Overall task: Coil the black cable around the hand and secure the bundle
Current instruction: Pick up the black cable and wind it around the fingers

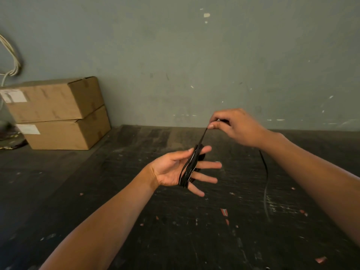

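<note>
My left hand (171, 170) is held palm up over the dark table, fingers spread. Several turns of the black cable (189, 168) wrap across the palm at the base of the fingers, and the thumb rests against them. From the coil a taut strand runs up to my right hand (233, 127), which pinches it between thumb and forefinger above and to the right of the left hand. A loose tail of the cable (266, 176) hangs below the right wrist and trails down onto the table.
A scuffed dark table (175, 230) with paint flecks lies under both arms. Two stacked cardboard boxes (58, 114) stand at the back left against a grey-green wall (194, 65). White cords (11, 57) hang at the far left.
</note>
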`<act>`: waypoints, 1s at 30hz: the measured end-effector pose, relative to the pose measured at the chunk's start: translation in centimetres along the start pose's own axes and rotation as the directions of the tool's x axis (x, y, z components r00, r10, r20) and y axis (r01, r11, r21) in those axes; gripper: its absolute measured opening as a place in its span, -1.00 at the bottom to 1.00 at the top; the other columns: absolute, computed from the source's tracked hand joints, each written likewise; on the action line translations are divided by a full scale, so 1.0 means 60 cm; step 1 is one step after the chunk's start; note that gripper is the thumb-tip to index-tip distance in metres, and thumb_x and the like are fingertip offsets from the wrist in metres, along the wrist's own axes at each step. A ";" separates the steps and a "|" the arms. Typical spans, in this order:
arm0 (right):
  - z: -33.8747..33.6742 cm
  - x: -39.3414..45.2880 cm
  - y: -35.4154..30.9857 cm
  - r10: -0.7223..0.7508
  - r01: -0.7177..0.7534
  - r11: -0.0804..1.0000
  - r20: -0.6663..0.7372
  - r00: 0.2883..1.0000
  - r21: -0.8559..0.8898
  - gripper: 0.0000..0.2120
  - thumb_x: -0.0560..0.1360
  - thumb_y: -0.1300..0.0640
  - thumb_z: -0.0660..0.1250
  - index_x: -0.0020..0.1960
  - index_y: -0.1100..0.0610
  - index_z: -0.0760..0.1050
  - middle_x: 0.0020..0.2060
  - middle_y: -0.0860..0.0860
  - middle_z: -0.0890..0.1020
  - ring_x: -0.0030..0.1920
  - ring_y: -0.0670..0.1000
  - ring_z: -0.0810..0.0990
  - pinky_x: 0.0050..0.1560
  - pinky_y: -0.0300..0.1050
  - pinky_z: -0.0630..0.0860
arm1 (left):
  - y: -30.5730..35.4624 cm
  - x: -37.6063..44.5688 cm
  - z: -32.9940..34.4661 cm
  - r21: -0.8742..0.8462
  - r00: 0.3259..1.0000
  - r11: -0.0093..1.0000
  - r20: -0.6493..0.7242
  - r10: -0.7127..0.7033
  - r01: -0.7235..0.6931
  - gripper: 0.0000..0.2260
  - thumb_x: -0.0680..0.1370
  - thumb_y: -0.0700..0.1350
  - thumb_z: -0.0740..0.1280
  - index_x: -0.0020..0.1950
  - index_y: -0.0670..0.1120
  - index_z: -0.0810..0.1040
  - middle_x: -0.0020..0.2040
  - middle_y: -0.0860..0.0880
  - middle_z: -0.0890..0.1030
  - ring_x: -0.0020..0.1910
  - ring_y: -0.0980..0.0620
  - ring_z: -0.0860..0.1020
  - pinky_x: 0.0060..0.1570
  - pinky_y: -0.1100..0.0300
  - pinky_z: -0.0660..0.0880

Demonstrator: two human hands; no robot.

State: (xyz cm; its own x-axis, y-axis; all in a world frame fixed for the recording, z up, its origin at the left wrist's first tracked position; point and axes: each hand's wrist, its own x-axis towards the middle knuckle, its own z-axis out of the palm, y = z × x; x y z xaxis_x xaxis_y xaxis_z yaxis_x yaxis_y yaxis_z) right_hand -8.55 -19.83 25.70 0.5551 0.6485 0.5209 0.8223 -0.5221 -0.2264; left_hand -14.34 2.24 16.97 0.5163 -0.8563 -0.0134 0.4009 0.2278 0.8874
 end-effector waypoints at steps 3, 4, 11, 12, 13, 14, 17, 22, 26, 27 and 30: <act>0.024 -0.015 0.028 0.077 -0.078 0.993 0.019 0.997 0.091 -0.85 0.59 0.08 0.26 -0.03 0.08 0.59 -0.18 -0.04 0.66 -0.13 0.00 0.62 -0.06 0.01 0.54 | 0.008 0.000 0.011 -0.008 0.998 0.999 0.053 0.036 -0.036 -0.64 0.61 0.04 0.24 0.42 0.09 0.46 0.59 -0.21 0.06 0.53 -0.42 0.00 0.28 -0.46 0.15; 0.038 -0.023 0.036 0.105 -0.107 0.986 0.026 0.994 0.130 -0.83 0.60 0.08 0.24 -0.04 0.09 0.58 -0.18 -0.02 0.66 -0.13 0.01 0.62 -0.04 0.01 0.53 | 0.012 0.001 0.015 -0.010 0.996 0.998 0.068 0.056 -0.056 -0.64 0.62 0.04 0.23 0.42 0.09 0.45 0.59 -0.21 0.06 0.52 -0.41 0.00 0.28 -0.47 0.13; 0.165 -0.102 0.036 0.322 -0.366 0.785 0.175 0.930 0.499 -0.74 0.63 0.10 0.17 -0.19 -0.05 0.51 -0.43 -0.03 0.47 -0.47 -0.17 0.42 -0.40 -0.22 0.41 | 0.046 -0.004 0.024 -0.060 0.967 0.967 0.044 0.250 -0.247 -0.66 0.61 0.03 0.23 0.39 0.09 0.48 0.59 -0.23 0.05 0.50 -0.47 -0.01 0.26 -0.53 0.07; 0.178 -0.110 0.030 0.324 -0.382 0.771 0.204 0.924 0.509 -0.74 0.63 0.07 0.17 -0.19 -0.08 0.52 -0.44 -0.05 0.46 -0.47 -0.16 0.43 -0.41 -0.24 0.41 | 0.050 -0.005 0.023 -0.063 0.963 0.962 0.025 0.267 -0.265 -0.66 0.62 0.03 0.23 0.39 0.09 0.48 0.59 -0.23 0.06 0.50 -0.47 0.01 0.26 -0.53 0.07; 0.189 -0.115 0.024 0.319 -0.390 0.754 0.225 0.921 0.528 -0.74 0.63 0.06 0.18 -0.18 -0.08 0.54 -0.46 -0.07 0.46 -0.47 -0.15 0.42 -0.42 -0.25 0.40 | 0.052 -0.006 0.022 -0.072 0.959 0.956 0.007 0.285 -0.283 -0.66 0.62 0.03 0.22 0.39 0.08 0.48 0.59 -0.23 0.07 0.49 -0.47 0.02 0.26 -0.53 0.07; 0.199 -0.119 0.016 0.314 -0.400 0.733 0.248 0.916 0.550 -0.76 0.63 0.05 0.18 -0.15 -0.06 0.55 -0.48 -0.08 0.45 -0.48 -0.14 0.41 -0.43 -0.26 0.39 | 0.055 -0.007 0.020 -0.085 0.953 0.950 -0.010 0.302 -0.301 -0.66 0.62 0.03 0.22 0.40 0.08 0.48 0.59 -0.23 0.08 0.49 -0.48 0.02 0.26 -0.53 0.07; 0.224 -0.128 -0.016 0.286 -0.438 0.670 0.337 0.897 0.599 -0.77 0.63 -0.01 0.17 -0.05 0.05 0.55 -0.51 -0.07 0.46 -0.51 -0.12 0.40 -0.47 -0.27 0.38 | 0.060 -0.006 0.015 -0.094 0.941 0.936 -0.053 0.335 -0.339 -0.66 0.62 0.04 0.20 0.39 0.08 0.49 0.58 -0.24 0.10 0.48 -0.50 0.03 0.25 -0.54 0.08; 0.238 -0.141 -0.090 0.254 -0.466 0.592 0.396 0.882 0.657 -0.80 0.63 -0.04 0.15 0.03 0.05 0.48 -0.49 -0.05 0.47 -0.54 -0.12 0.40 -0.53 -0.29 0.37 | 0.054 0.002 0.001 -0.084 0.923 0.926 -0.148 0.355 -0.369 -0.64 0.62 0.07 0.12 0.38 0.10 0.49 0.57 -0.22 0.16 0.48 -0.47 0.11 0.25 -0.53 0.12; 0.215 -0.139 -0.132 0.208 -0.351 0.771 0.311 0.927 0.532 -0.83 0.63 0.01 0.18 0.03 0.03 0.52 -0.36 -0.01 0.57 -0.41 -0.02 0.52 -0.37 -0.09 0.46 | 0.039 -0.002 -0.019 -0.087 0.887 0.910 -0.277 0.369 -0.406 -0.64 0.62 0.08 0.14 0.37 0.11 0.52 0.55 -0.23 0.24 0.47 -0.45 0.19 0.25 -0.53 0.19; 0.205 -0.136 -0.139 0.195 -0.317 0.822 0.288 0.937 0.473 -0.82 0.62 0.01 0.18 0.03 0.03 0.53 -0.35 -0.03 0.58 -0.40 -0.06 0.53 -0.36 -0.10 0.47 | 0.035 -0.003 -0.024 -0.085 0.879 0.909 -0.305 0.366 -0.408 -0.65 0.61 0.08 0.15 0.37 0.12 0.52 0.54 -0.23 0.26 0.47 -0.45 0.22 0.24 -0.53 0.20; 0.170 -0.122 -0.149 0.162 -0.244 0.916 0.264 0.951 0.317 -0.79 0.61 -0.01 0.18 -0.04 0.05 0.55 -0.35 -0.03 0.59 -0.40 -0.11 0.54 -0.33 -0.08 0.52 | 0.025 -0.004 -0.032 -0.078 0.867 0.914 -0.358 0.347 -0.398 -0.64 0.60 0.09 0.18 0.37 0.12 0.51 0.53 -0.22 0.30 0.45 -0.44 0.26 0.24 -0.51 0.22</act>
State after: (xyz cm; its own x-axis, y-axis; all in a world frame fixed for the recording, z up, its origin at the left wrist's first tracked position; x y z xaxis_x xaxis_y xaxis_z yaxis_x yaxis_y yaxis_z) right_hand -18.68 -14.23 15.51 0.6939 0.6784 0.2415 0.6578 -0.4608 -0.5957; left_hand -12.42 3.70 17.41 0.8577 -0.4970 0.1314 0.2195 0.5851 0.7807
